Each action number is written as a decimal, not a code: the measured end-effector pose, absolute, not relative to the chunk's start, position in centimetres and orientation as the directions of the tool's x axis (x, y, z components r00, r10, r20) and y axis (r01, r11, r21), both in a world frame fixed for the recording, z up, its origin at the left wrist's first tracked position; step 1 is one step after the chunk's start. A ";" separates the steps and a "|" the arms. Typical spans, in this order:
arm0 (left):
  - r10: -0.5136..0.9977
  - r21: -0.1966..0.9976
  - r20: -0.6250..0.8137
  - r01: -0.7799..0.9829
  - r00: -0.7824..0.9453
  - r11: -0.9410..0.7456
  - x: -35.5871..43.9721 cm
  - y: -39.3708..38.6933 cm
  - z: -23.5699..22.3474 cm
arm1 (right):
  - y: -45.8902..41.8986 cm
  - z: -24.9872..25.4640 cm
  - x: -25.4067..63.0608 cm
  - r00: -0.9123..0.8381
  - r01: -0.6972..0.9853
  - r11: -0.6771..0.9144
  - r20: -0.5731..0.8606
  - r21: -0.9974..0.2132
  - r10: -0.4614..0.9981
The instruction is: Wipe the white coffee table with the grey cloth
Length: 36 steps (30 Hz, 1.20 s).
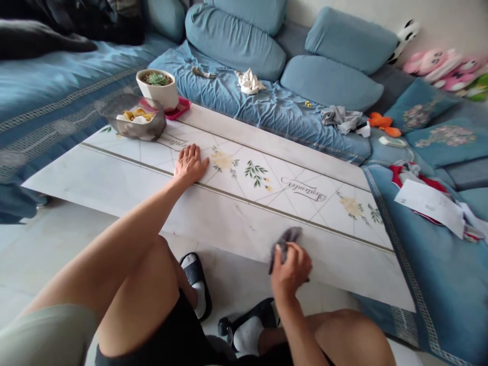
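A low white marble-look table (pixel 244 223) with printed leaves and script fills the middle of the view. My left hand (pixel 190 163) lies flat on its top, fingers spread, holding nothing. My right hand (pixel 290 269) is shut on a crumpled grey cloth (pixel 285 245), pressing it against the table's near part. A smoky glass bowl (pixel 133 117) holding yellow chips stands at the far end, beside a white pot with a succulent (pixel 157 89) on a small red tray (pixel 180 108).
Blue bedding and cushions (pixel 331 86) surround the table on the far and right sides. A grey garment (pixel 340 119), an orange toy (pixel 383 124), pink plush toys (pixel 442 68) and white papers (pixel 430 206) lie on them. My knees and black slippers (pixel 195 284) sit below the near edge.
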State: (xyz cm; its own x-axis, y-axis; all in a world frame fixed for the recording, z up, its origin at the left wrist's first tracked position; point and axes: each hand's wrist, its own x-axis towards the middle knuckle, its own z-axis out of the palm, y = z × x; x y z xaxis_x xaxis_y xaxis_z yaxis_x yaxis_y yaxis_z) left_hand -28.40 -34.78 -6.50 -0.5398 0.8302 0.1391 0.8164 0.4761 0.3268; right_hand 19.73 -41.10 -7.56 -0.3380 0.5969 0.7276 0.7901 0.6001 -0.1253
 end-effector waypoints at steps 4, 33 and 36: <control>0.826 0.325 0.144 0.815 -0.544 0.480 -28.5 -34.9 -6.2 | -46.4 -8.3 3.6 -0.508 0.667 0.730 0.625 -0.149 0.592; 0.826 0.272 0.162 0.829 -0.539 0.488 -28.4 -35.2 -5.7 | -25.4 -6.1 1.7 -0.674 0.540 0.777 0.386 -0.323 0.629; 0.830 0.246 0.148 0.833 -0.537 0.495 -28.7 -35.2 -6.0 | -26.8 -6.9 7.0 -0.680 0.512 0.795 0.411 -0.327 0.607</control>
